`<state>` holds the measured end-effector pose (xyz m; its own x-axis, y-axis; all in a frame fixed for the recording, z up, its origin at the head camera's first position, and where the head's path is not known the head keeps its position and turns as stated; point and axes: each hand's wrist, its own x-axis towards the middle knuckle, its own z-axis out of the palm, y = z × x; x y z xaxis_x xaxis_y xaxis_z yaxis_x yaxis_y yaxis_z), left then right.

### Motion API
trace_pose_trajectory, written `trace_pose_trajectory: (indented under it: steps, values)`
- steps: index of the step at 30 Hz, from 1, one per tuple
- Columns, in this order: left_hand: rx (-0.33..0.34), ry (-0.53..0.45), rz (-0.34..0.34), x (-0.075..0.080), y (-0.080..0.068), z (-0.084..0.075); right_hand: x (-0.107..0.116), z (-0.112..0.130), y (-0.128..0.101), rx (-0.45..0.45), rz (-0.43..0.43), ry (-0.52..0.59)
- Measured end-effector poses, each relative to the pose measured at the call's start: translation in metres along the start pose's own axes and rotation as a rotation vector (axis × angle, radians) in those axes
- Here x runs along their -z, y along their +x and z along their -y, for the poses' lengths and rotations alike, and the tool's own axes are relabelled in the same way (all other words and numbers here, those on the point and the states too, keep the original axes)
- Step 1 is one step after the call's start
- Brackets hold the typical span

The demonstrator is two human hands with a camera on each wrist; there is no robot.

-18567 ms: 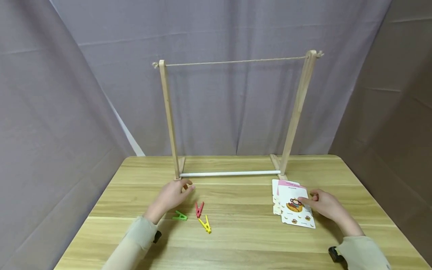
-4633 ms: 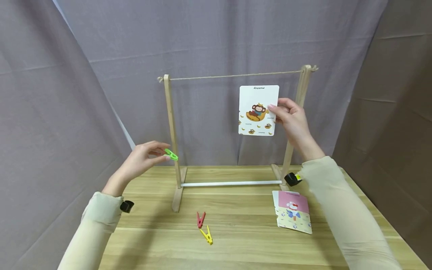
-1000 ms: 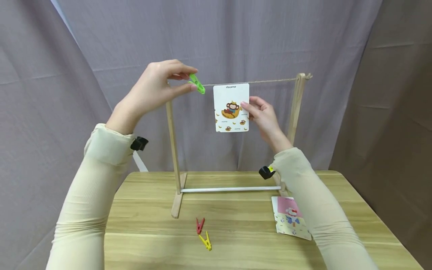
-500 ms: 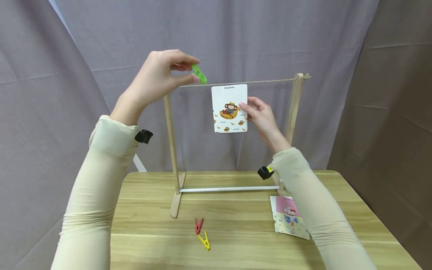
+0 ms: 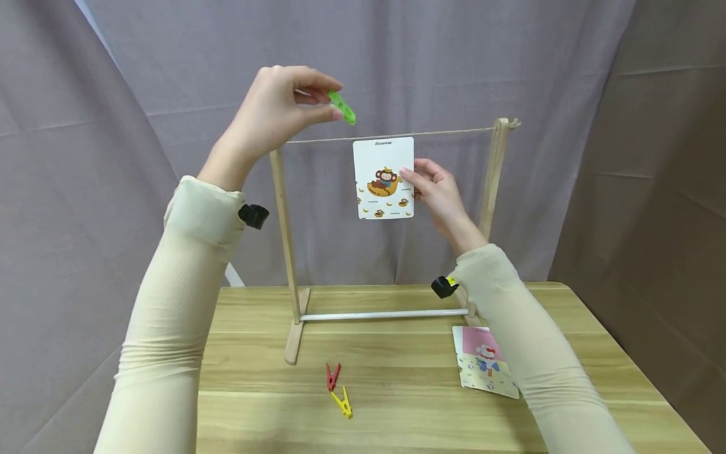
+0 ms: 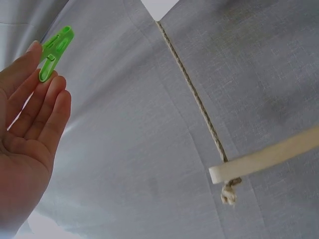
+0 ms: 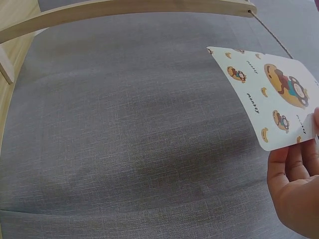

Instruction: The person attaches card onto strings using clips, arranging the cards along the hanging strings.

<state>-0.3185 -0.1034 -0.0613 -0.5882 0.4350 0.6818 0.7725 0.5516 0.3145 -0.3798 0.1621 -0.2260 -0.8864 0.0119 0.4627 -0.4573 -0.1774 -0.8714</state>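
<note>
A green clothespin (image 5: 343, 108) is pinched between the thumb and fingers of my left hand (image 5: 280, 110), raised above the twine (image 5: 454, 132). In the left wrist view the clothespin (image 6: 56, 52) sits at the fingertips, apart from the twine (image 6: 194, 94). My right hand (image 5: 439, 189) holds a white card (image 5: 374, 157) with a monkey on a banana by its right edge. The card hangs upright, its top edge right at the twine. The right wrist view shows the card (image 7: 254, 99) tilted, fingers of the right hand (image 7: 299, 184) behind it.
A wooden frame with two posts (image 5: 285, 233) and a white crossbar (image 5: 386, 314) stands on the table (image 5: 397, 422). Red (image 5: 333, 376) and yellow (image 5: 343, 402) clothespins lie in front of it. A pink-and-yellow card (image 5: 484, 362) lies at right, partly under the sleeve (image 5: 527, 328).
Over the last second my left hand has risen with the green clothespin, from twine level to above it. Earlier, both clothespin and monkey card were lifted from the table and brought to the twine.
</note>
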Motion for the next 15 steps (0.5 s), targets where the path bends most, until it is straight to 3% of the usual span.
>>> trace_pose_trajectory:
  steps: [7, 15]
  values:
    - [0.042, -0.033, -0.014, 0.0005, 0.0035, 0.0030, -0.0061, -0.0006, -0.0004, 0.000, 0.018, 0.021]
    - [0.040, 0.015, -0.011, -0.0017, 0.0099, 0.0042, -0.0084, -0.0002, -0.0032, 0.000, 0.019, -0.002]
